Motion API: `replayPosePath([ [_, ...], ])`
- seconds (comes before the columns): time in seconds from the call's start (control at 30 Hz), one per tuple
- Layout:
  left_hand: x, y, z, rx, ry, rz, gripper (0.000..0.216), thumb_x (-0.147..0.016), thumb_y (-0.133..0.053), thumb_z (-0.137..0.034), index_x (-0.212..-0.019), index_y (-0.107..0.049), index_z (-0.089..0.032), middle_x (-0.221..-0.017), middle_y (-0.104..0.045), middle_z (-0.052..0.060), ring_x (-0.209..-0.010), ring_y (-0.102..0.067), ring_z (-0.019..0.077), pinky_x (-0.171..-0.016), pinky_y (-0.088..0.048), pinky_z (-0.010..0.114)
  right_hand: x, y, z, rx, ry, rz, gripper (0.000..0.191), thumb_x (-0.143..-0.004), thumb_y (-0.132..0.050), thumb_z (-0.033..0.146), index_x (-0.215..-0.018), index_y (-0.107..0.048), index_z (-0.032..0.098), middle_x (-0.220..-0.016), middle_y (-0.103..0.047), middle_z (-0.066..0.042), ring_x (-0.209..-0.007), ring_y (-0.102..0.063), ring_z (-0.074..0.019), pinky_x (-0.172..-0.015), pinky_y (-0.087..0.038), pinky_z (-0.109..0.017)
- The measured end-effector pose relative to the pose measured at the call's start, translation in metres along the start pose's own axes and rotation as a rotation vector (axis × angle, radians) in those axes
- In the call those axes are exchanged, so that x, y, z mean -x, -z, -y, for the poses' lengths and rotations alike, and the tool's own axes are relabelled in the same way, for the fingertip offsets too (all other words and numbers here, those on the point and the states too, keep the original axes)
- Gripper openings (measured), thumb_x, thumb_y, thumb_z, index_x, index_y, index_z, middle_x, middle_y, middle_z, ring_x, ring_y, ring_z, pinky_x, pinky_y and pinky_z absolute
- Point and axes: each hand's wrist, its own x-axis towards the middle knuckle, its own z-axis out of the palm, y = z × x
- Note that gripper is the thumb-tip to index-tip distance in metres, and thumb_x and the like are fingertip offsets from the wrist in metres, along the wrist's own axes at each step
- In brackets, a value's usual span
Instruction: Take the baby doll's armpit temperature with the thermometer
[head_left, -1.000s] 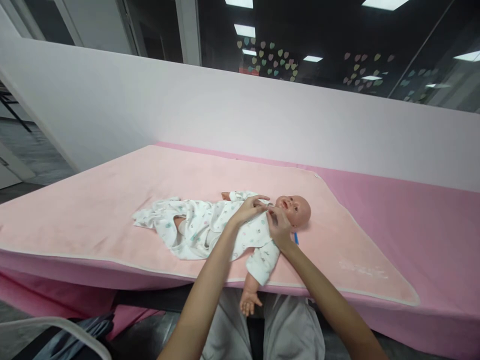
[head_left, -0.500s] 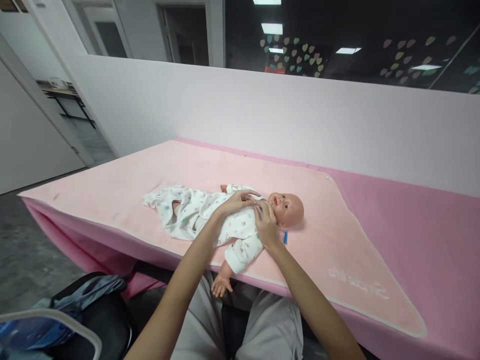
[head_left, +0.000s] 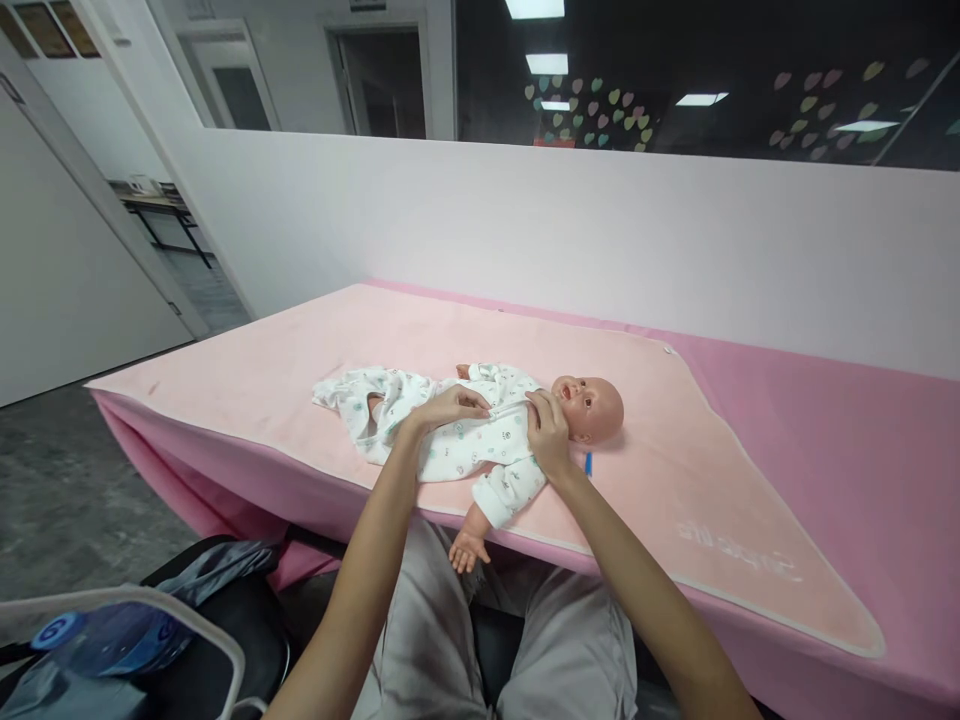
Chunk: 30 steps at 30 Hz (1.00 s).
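A baby doll [head_left: 596,408] lies on its back on the table, head to the right. It wears a white printed romper [head_left: 469,452]. My left hand [head_left: 450,407] is over the romper's chest, fingertips pinched on the front edge of the cloth. At the neckline, just below the doll's chin, my right hand [head_left: 549,428] grips the same front edge, which stretches in a line between my two hands. The doll's near arm hangs over the table's front edge, its hand [head_left: 469,540] above my lap. My fingers partly hide the cloth they hold.
A pale pink mat [head_left: 720,480] covers much of the pink-clothed table [head_left: 840,450]. A small blue strip [head_left: 589,464] lies beside the doll's neck. A white wall [head_left: 600,240] stands behind. At lower left, a chair [head_left: 225,620] holds a plastic bottle [head_left: 112,640] and grey cloth.
My left hand has moved left along the romper's front, away from my right hand, which stays at the neckline. The front edge now shows stretched between them. The view has shifted slightly.
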Motion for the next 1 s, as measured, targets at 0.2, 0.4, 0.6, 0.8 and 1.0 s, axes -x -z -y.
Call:
replayPosePath([
  [0.2,-0.003,-0.003,0.007,0.042,-0.010,-0.039,0.021,-0.063,-0.069,-0.028,-0.077,-0.070,-0.011,-0.068,-0.064,0.004,-0.065,-0.053,0.0120,-0.061,-0.040,0.023,-0.001,-0.001,0.000,-0.001,0.010,-0.007,0.023,-0.089,-0.037,0.017,-0.100,-0.057,0.017,-0.094,-0.060,-0.008,-0.094,-0.056,-0.0183,-0.087,-0.049,-0.036],
  [0.4,-0.002,-0.003,0.008,0.049,-0.029,-0.044,0.020,-0.063,-0.069,-0.028,-0.074,-0.068,-0.012,-0.066,-0.061,0.002,-0.064,-0.051,0.0117,-0.061,-0.040,0.023,-0.001,0.000,0.001,-0.033,-0.013,-0.001,0.020,-0.088,-0.039,0.017,-0.097,-0.056,0.017,-0.092,-0.060,-0.008,-0.092,-0.056,-0.0187,-0.085,-0.049,-0.037],
  [0.6,-0.003,-0.003,0.009,0.025,-0.130,-0.045,0.022,-0.062,-0.069,-0.031,-0.072,-0.068,-0.012,-0.063,-0.053,0.000,-0.061,-0.045,0.0105,-0.059,-0.036,0.023,-0.002,0.001,0.002,-0.048,-0.021,0.011,0.019,-0.087,-0.039,0.019,-0.097,-0.056,0.018,-0.092,-0.060,-0.008,-0.092,-0.055,-0.0182,-0.085,-0.049,-0.036],
  [0.8,-0.004,-0.003,0.010,-0.046,-0.110,-0.043,0.025,-0.065,-0.063,-0.036,-0.071,-0.065,-0.012,-0.054,-0.032,-0.005,-0.053,-0.033,0.0078,-0.052,-0.029,0.021,-0.003,0.002,0.003,-0.033,-0.012,0.027,0.019,-0.087,-0.039,0.017,-0.096,-0.056,0.018,-0.091,-0.061,-0.007,-0.090,-0.056,-0.0187,-0.082,-0.050,-0.036],
  [1.0,0.002,-0.016,0.007,-0.326,-0.132,-0.270,0.019,-0.073,-0.053,-0.030,-0.074,-0.063,-0.014,-0.054,-0.034,-0.004,-0.053,-0.034,0.0087,-0.052,-0.027,0.021,-0.002,0.003,0.004,-0.038,-0.010,0.031,0.022,-0.086,-0.039,0.015,-0.097,-0.057,0.018,-0.091,-0.061,-0.008,-0.091,-0.056,-0.0184,-0.084,-0.049,-0.035],
])
